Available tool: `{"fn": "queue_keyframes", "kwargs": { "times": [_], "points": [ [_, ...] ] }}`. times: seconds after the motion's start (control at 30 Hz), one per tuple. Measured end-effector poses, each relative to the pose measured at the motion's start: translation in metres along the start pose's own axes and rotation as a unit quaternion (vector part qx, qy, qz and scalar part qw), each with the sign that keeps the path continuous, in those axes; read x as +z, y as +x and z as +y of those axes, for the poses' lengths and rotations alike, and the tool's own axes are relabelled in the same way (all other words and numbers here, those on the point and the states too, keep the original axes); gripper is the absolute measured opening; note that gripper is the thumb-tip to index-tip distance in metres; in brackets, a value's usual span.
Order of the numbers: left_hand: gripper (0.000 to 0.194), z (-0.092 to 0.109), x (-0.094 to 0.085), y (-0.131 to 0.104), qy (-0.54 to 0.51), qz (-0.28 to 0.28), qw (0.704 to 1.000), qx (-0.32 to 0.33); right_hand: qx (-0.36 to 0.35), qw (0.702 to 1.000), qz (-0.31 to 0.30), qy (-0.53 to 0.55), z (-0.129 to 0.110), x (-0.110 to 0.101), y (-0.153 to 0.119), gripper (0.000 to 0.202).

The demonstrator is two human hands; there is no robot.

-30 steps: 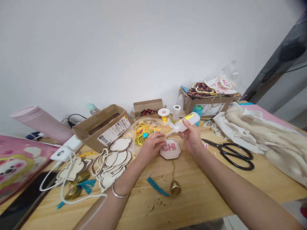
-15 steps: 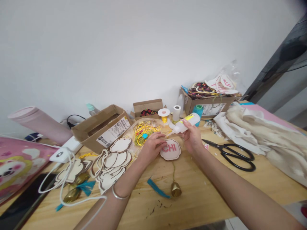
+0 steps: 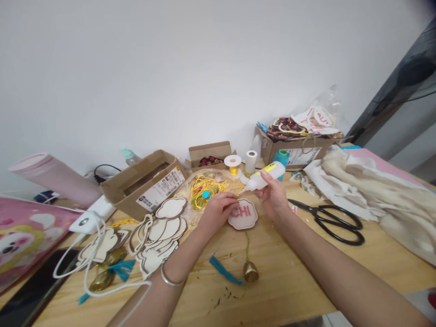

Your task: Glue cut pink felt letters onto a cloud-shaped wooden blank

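- The plaque (image 3: 242,215), lettered CHI, lies on the table (image 3: 289,290) between the two hands, lettering up.
- Left hand (image 3: 220,211): at the plaque's far left edge, fingers bent over it — whether the grip pinches anything, I cannot tell.
- Right hand (image 3: 274,196): its grip is closed around the bottle (image 3: 261,178), which is tilted, nozzle pointing down and left, near the plaque's far edge.
- Bell (image 3: 251,271): on the near side of the plaque, at the end of a gold cord (image 3: 247,245) that runs from the plaque's near edge.
- Tassel (image 3: 225,271): blue, nearer than the plaque, just left of the bell.
- Cutouts (image 3: 166,229): piled left of the plaque, past the left hand.
- Yarn (image 3: 199,196): a yellow tangle, beyond the plaque and to its left.
- Spool (image 3: 233,161): beyond the plaque, well apart from it.
- Scissors (image 3: 315,210): right of the plaque, past the right hand.
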State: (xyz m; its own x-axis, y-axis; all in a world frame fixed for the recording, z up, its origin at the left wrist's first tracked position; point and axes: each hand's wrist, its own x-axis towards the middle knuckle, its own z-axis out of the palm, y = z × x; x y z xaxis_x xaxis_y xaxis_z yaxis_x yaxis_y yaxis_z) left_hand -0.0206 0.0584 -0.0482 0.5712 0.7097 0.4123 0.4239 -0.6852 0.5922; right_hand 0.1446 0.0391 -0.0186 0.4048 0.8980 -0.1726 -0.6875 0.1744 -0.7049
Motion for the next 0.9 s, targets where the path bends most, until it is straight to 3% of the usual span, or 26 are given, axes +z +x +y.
{"fn": "queue_keyframes", "kwargs": {
  "times": [0.33, 0.73, 0.9],
  "points": [
    [0.013, -0.003, 0.003, 0.005, 0.026, -0.013, 1.000, 0.001, 0.004, 1.000, 0.008, 0.000, 0.000, 0.002, -0.001, 0.028],
    [0.018, 0.001, -0.004, 0.000, -0.012, -0.021, 1.000, 0.000, -0.006, 1.000, -0.005, -0.002, 0.001, 0.000, -0.001, 0.030],
    [0.021, 0.000, -0.012, -0.002, -0.029, -0.038, 0.998, 0.029, -0.008, 1.000, -0.002, 0.006, 0.000, 0.000, 0.000, 0.030]
  ]
}}
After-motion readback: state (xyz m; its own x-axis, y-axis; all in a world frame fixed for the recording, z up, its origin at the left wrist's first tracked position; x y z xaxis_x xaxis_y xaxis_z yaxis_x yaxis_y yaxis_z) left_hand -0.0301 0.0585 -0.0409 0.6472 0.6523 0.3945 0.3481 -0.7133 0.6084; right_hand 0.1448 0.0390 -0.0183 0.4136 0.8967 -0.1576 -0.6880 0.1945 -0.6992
